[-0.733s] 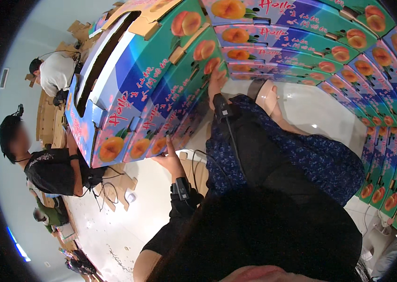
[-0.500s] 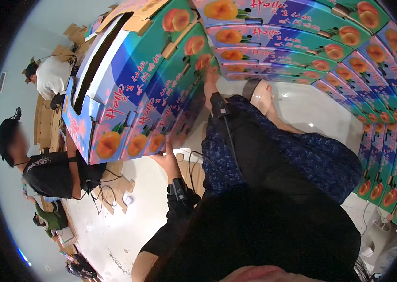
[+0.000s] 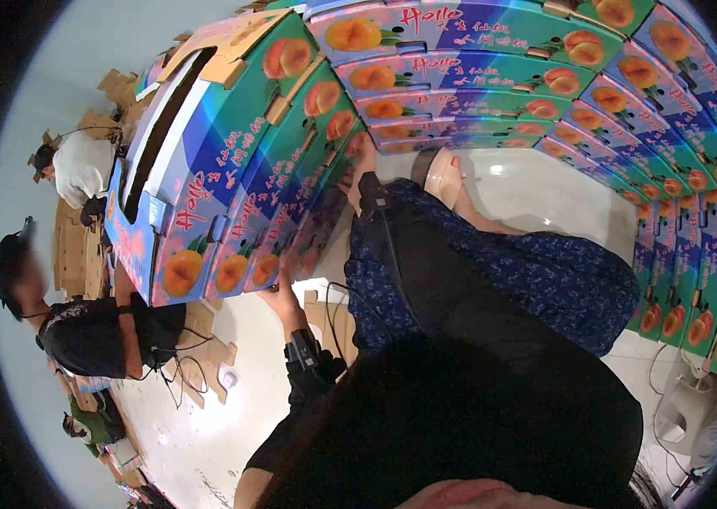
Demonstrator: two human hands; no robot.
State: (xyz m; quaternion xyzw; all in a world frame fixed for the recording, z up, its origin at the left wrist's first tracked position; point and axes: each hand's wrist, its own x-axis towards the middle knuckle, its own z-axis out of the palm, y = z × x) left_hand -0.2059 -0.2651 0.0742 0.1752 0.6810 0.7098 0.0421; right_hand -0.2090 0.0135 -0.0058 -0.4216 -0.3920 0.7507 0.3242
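A tall stack of printed cardboard fruit boxes stands in front of me at the left, tilted in the view. The boxes are pink, blue and green with peach pictures, and the top one has a long dark opening. My left hand holds the stack low on its near left side, thumb up against a box and the other fingers mostly hidden beneath. At the far right side, my right hand is pressed to a lower box, its fingers partly hidden by it. Both wrists wear black bands with small devices.
More stacks of the same boxes line the far side, with others along the right. A person in black is at the left, beyond loose cardboard pieces and cables on the white floor. A pale plastic stool stands at lower right.
The view has turned slightly, so the far stacks now appear further left. Both hands stay on the held stack, which appears a little further left and lower.
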